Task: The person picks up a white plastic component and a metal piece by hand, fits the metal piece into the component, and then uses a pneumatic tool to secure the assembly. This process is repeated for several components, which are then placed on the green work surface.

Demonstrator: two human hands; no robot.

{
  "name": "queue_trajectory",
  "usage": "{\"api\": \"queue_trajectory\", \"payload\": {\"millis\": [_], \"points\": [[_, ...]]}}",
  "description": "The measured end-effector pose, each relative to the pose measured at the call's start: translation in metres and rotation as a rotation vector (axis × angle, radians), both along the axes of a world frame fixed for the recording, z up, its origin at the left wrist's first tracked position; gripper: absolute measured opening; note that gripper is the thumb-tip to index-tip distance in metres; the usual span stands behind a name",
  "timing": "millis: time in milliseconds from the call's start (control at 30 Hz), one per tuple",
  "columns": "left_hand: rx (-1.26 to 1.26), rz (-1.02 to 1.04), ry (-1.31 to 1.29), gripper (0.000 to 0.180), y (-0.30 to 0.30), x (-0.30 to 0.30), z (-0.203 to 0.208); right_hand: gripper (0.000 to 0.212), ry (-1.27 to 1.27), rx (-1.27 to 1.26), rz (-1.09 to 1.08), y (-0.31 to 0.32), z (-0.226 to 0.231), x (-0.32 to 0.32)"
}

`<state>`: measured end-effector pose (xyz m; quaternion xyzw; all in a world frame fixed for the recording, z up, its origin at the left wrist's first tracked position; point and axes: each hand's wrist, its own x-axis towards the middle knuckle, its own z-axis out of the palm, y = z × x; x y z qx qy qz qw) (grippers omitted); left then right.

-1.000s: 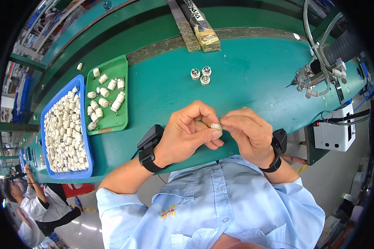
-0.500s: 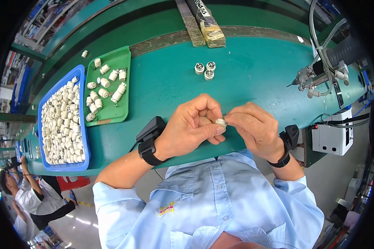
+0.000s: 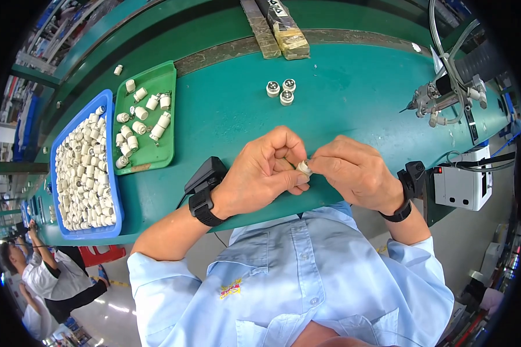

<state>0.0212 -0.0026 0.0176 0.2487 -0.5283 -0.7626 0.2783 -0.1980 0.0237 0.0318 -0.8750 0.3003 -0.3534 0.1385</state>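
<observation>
Between the thumb and fingers of my left hand (image 3: 266, 170) sits a small white ceramic lamp holder (image 3: 304, 168), held above the near part of the green bench. My right hand (image 3: 356, 176) is closed in a pinch against the right side of that lamp holder. Whatever its fingertips grip is hidden or too small to name. Farther off on the bench, three white lamp holders (image 3: 286, 98) stand upright in a close group, their dark metal-fitted ends facing up.
To the left lie a blue tray (image 3: 119, 199) heaped with white lamp holders and a green tray (image 3: 169, 124) with several more. A tool head with hoses (image 3: 434, 104) juts in at right, above a white control box (image 3: 466, 188). Taped bars (image 3: 292, 43) rest at the back.
The lamp holder is tipped more upright in my left fingers. My right hand has turned slightly, its pinch still against the piece. The whole view has shifted a little.
</observation>
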Motion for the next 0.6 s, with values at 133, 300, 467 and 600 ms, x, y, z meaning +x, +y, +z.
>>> {"api": "queue_trajectory", "payload": {"millis": [133, 300, 467, 600], "points": [[-0.014, -0.011, -0.013, 0.023, 0.001, 0.0, 0.0, 0.024, -0.058, 0.077, 0.033, -0.003, 0.0, -0.002], [-0.015, -0.025, -0.031, 0.023, -0.001, -0.001, 0.001, 0.022, -0.133, 0.247, 0.06, -0.008, 0.001, -0.003], [-0.002, -0.042, -0.017, 0.023, -0.002, -0.002, -0.002, 0.022, -0.21, 0.404, 0.074, -0.012, 0.001, -0.005], [-0.067, -0.026, -0.024, 0.022, -0.001, -0.004, -0.006, 0.015, -0.175, 0.523, 0.026, -0.012, 0.006, -0.003]]}}
